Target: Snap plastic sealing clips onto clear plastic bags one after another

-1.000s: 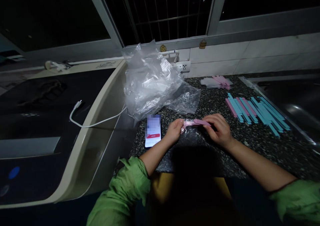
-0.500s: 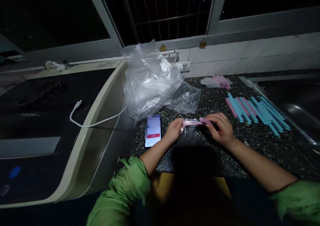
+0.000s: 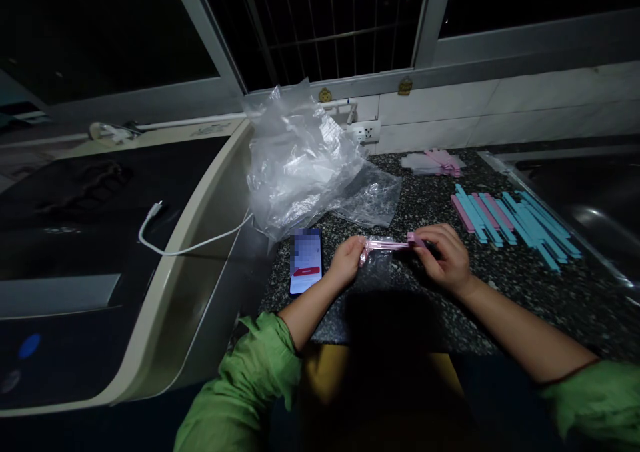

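Observation:
Pink flat strips [image 3: 390,245] lie level between my two hands, above the dark speckled counter. My left hand [image 3: 349,261] pinches their left end together with a clear plastic sleeve [image 3: 376,269], which is partly around the strips and hangs below them. At the other end, my right hand [image 3: 444,257] closes its thumb and fingers on the pink end piece. How many strips are held I cannot tell. Just left of my left hand a lit phone [image 3: 306,265] lies flat on the counter.
Blue strips [image 3: 537,229] and pink strips [image 3: 463,213] lie in a row at the right, beside a metal sink [image 3: 595,219]. Behind are pink strips on clear sleeves [image 3: 420,163] and crumpled plastic bags [image 3: 305,165]. A machine [image 3: 190,239] with a white cable [image 3: 200,244] stands left.
The pink end piece in my right hand has shifted slightly right, and more of the strips' length shows between my hands. My left hand has barely moved.

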`<control>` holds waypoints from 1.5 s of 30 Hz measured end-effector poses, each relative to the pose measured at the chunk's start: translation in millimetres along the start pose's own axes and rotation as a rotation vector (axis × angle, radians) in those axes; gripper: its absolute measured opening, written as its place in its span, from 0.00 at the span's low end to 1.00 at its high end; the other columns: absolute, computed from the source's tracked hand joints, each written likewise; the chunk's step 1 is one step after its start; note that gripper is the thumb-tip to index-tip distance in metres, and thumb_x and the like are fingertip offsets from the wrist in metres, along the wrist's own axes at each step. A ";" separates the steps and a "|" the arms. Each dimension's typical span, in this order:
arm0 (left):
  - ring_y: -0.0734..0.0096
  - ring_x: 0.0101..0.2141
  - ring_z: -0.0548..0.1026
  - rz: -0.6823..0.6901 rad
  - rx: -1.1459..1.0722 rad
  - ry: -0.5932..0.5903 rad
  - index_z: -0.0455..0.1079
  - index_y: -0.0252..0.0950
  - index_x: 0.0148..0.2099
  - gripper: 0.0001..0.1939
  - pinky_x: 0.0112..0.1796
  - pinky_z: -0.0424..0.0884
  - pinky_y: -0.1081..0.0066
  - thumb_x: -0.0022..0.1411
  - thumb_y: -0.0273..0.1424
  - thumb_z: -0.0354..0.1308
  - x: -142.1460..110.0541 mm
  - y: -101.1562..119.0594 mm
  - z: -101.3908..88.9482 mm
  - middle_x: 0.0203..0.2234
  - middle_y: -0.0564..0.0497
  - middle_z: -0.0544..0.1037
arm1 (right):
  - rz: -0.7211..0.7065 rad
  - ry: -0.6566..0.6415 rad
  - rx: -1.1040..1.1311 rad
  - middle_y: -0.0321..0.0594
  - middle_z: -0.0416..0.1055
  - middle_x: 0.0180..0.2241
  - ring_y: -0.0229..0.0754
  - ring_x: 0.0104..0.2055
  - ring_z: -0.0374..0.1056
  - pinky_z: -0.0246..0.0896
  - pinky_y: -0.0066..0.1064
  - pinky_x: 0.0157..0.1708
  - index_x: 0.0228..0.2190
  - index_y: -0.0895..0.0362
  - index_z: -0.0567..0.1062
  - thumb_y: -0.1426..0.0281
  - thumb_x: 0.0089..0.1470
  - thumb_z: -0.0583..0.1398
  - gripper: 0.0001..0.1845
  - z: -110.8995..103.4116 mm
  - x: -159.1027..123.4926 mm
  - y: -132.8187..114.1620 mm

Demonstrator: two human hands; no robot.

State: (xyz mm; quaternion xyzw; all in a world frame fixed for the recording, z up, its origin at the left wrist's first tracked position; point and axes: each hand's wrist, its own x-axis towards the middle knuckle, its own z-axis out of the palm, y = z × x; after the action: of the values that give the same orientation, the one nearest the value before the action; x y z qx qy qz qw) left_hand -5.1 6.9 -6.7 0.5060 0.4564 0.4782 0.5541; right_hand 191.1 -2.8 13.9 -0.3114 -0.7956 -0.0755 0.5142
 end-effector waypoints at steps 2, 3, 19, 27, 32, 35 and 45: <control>0.78 0.19 0.57 -0.004 -0.002 0.008 0.60 0.35 0.21 0.26 0.22 0.54 0.75 0.43 0.56 0.55 0.2 -0.3 -0.3 0.14 0.57 0.60 | 0.000 0.008 -0.004 0.41 0.72 0.30 0.42 0.32 0.67 0.62 0.36 0.31 0.35 0.55 0.68 0.76 0.49 0.57 0.08 -0.7 0.5 0.0; 0.78 0.19 0.57 -0.007 -0.002 0.010 0.60 0.35 0.21 0.26 0.22 0.54 0.75 0.43 0.56 0.55 0.3 -0.3 -0.6 0.14 0.57 0.60 | 0.001 0.010 -0.005 0.41 0.72 0.30 0.42 0.32 0.67 0.62 0.37 0.31 0.35 0.55 0.68 0.76 0.49 0.57 0.08 -1.1 0.7 0.0; 0.74 0.21 0.61 0.205 0.383 0.083 0.59 0.36 0.19 0.20 0.27 0.55 0.74 0.60 0.38 0.45 -6.2 10.3 -15.8 0.15 0.55 0.63 | 0.050 -0.020 0.008 0.42 0.71 0.30 0.43 0.34 0.67 0.62 0.38 0.32 0.33 0.55 0.68 0.76 0.49 0.56 0.07 1.3 -2.3 4.6; 0.72 0.24 0.65 0.086 0.457 0.200 0.64 0.36 0.19 0.17 0.32 0.59 0.74 0.59 0.34 0.47 -4.8 11.7 -42.7 0.17 0.54 0.69 | 0.099 -0.048 0.033 0.41 0.72 0.31 0.43 0.34 0.68 0.64 0.39 0.34 0.33 0.55 0.69 0.73 0.49 0.58 0.06 15.1 -7.8 8.3; 0.73 0.23 0.65 0.100 0.398 0.254 0.64 0.35 0.19 0.18 0.29 0.58 0.75 0.59 0.33 0.46 -5.4 13.9 -41.6 0.18 0.53 0.70 | 0.124 -0.045 0.021 0.40 0.72 0.30 0.43 0.34 0.68 0.64 0.40 0.34 0.33 0.54 0.69 0.72 0.50 0.58 0.05 16.2 -8.4 10.0; 0.73 0.23 0.65 0.132 0.357 0.260 0.65 0.35 0.20 0.18 0.29 0.58 0.75 0.59 0.36 0.47 -6.3 15.7 -38.9 0.18 0.53 0.70 | 0.139 -0.041 0.015 0.41 0.72 0.30 0.44 0.34 0.68 0.64 0.41 0.35 0.33 0.54 0.69 0.71 0.50 0.57 0.05 14.0 -7.1 9.6; 0.74 0.23 0.65 0.084 0.098 0.205 0.64 0.36 0.21 0.19 0.31 0.61 0.74 0.58 0.42 0.49 -4.3 10.3 -36.4 0.18 0.54 0.69 | 0.165 -0.022 0.032 0.40 0.72 0.30 0.44 0.34 0.68 0.64 0.41 0.34 0.32 0.53 0.70 0.72 0.50 0.57 0.05 7.9 -5.8 8.0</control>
State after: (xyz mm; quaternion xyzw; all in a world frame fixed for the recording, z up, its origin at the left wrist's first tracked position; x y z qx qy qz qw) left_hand -42.4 7.4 1.1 0.4996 0.5121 0.5272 0.4585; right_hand 191.1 4.6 3.7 -0.3684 -0.7740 -0.0169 0.5147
